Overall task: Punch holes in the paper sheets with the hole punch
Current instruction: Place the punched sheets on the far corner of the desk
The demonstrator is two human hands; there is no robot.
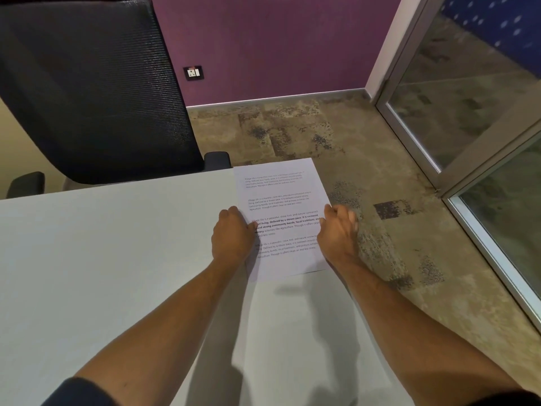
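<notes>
Small office corner: purple wall (278, 39) with a socket plate (193, 73), mottled brown carpet (292, 130), glass partition (468, 92) on the right. Black mesh office chair (96, 92) pushed up to the far edge of a pale grey table (102, 259).

Printed paper sheets (282, 200) held over the table's right edge, far end jutting out above the carpet, near end just above the tabletop and casting a shadow below. Four blocks of text legible as blocks only; number of sheets impossible to tell. No holes visible along any edge.

Left hand (232, 237) on the left long edge, thumb lying on the printed face, fingers curled out of sight beneath: a closed grip pinching the paper. Right hand (338, 230) on the right long edge, fingers curled round it, likewise gripping the paper. Both forearms reaching forward, dark short sleeves at the bottom corners.

No hole punch anywhere in view.

Judged progress: very early. Sheets in hand, probably being squared or carried. Nothing punched as far as visible. Left to do: bring in the hole punch, slide one edge into its slot, align, press down, repeat for any further sheets.
</notes>
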